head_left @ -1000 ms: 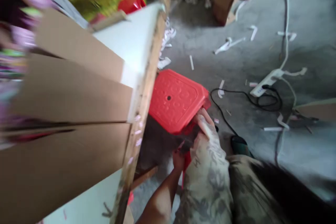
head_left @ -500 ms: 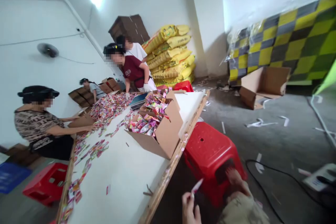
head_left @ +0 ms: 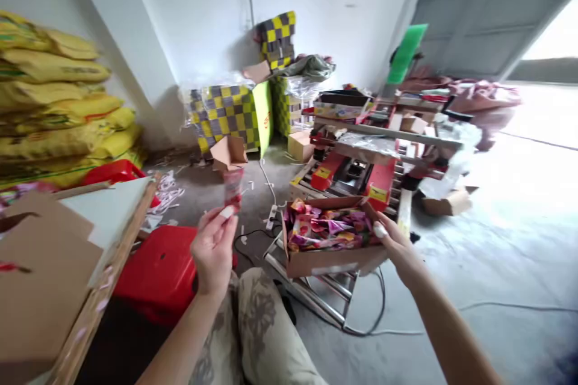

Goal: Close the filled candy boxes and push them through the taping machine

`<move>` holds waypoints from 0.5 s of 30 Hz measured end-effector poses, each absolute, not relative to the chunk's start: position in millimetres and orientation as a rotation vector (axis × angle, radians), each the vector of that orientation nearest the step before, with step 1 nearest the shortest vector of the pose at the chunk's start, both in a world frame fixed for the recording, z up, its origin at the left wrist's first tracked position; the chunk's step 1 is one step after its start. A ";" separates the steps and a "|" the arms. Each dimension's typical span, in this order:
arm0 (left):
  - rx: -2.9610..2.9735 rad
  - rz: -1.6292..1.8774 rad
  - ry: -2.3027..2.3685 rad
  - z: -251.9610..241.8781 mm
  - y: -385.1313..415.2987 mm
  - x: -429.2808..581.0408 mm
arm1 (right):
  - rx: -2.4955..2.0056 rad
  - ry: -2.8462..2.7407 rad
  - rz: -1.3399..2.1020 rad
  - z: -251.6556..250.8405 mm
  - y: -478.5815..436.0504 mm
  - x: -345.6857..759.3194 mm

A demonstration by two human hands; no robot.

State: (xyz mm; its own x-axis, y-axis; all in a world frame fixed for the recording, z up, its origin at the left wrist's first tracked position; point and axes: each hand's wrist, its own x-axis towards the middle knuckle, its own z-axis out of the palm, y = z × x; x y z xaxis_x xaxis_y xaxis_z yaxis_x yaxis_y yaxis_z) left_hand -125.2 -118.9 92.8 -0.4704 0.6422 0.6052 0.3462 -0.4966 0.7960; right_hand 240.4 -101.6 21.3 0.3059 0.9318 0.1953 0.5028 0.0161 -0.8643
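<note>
My left hand point(head_left: 214, 252) is raised in front of the red stool, a small reddish snack packet point(head_left: 233, 185) pinched upright between thumb and fingers. The packet is blurred. My right hand point(head_left: 397, 246) grips the right end of an open cardboard box point(head_left: 325, 263), thumb near the rim and the other fingers mostly hidden behind. Pink, purple and orange packets point(head_left: 332, 227) fill the box. It sits over the near end of a roller conveyor point(head_left: 325, 301); I cannot tell whether it rests on the rollers.
A carton-sealing machine point(head_left: 350, 174) stands beyond the box on the conveyor. At left are a table edge point(head_left: 108, 277), a large carton point(head_left: 43, 277) and a red stool point(head_left: 156, 267). Cables and a power strip point(head_left: 271, 217) lie on the floor. Yellow sacks point(head_left: 54, 108) are stacked behind.
My view has swung right, from the table and co-workers to the conveyor and machine. My right hand and the filled box have come into view; one hand held a packet before too.
</note>
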 end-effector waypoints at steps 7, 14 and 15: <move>2.330 0.950 0.954 98.1 -68.7 -33.5 | -1.480 -1.262 0.875 27.6 -99.8 234.5; 2.551 0.960 0.959 75.7 -48.4 -74.3 | -1.504 -1.357 1.018 48.7 -104.2 267.7; 2.594 0.885 0.884 69.9 -43.5 -78.8 | -1.537 -1.452 1.002 51.2 -99.4 271.5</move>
